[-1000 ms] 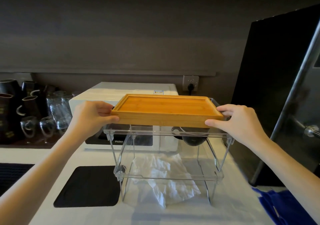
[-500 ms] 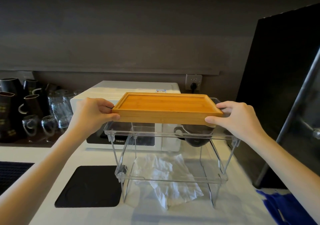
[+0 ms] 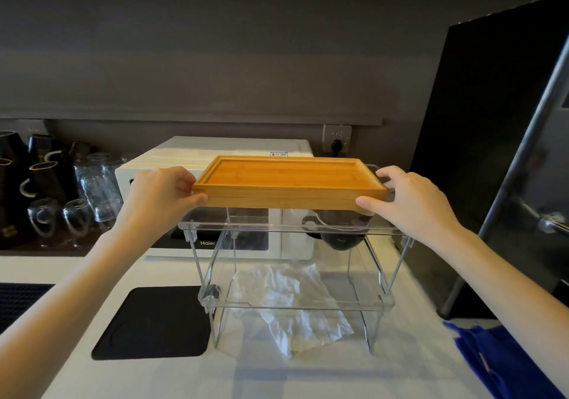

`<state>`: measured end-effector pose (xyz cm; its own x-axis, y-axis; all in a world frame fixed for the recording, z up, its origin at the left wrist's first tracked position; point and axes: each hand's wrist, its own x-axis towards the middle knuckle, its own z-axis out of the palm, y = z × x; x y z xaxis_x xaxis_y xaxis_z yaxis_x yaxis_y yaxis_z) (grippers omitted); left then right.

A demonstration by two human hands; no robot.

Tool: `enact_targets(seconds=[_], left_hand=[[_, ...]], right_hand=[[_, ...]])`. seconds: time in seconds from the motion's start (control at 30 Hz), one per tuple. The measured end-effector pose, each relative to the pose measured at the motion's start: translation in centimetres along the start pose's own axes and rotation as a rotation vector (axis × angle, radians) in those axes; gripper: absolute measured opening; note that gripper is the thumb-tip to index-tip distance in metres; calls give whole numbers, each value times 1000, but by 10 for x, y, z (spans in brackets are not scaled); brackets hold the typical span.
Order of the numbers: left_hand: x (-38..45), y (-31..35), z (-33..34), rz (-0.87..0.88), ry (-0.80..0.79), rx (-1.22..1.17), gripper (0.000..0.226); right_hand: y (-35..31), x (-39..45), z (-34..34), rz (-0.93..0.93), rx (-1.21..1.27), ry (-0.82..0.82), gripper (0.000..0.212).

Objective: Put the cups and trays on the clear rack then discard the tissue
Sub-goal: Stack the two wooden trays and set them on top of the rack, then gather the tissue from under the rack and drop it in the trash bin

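- Rectangular bamboo tray (image 3: pixel 288 180), nothing in it, hangs level just above the clear acrylic two-tier rack (image 3: pixel 295 275).
- Left hand (image 3: pixel 160 195) and right hand (image 3: pixel 412 198) pinch its short ends.
- Dark round cup (image 3: pixel 341 229) sits on the top tier.
- Crumpled white tissue (image 3: pixel 286 300) lies beneath.

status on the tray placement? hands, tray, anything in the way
Left hand and right hand grip the wooden tray by its ends, over the clear rack top shelf. Dark cup sits under its right end. Tissue not discarded.
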<state>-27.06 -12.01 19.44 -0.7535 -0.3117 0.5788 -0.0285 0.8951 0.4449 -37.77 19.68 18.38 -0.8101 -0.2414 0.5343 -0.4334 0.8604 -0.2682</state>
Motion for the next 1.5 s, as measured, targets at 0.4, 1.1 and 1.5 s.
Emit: enact_targets(seconds=[0.4,1.1,1.5], left_hand=[[-68,29,3,584,130,294,17],[-136,-44,222,-31,-654,139,54],[-204,-41,192,-15,-348,33,27]], right_hand=[[-43,-62,-12,-502,121,135,7],[-8,-145,202,-21,119,-620,57],[-2,-164,204,3,147,-308,16]])
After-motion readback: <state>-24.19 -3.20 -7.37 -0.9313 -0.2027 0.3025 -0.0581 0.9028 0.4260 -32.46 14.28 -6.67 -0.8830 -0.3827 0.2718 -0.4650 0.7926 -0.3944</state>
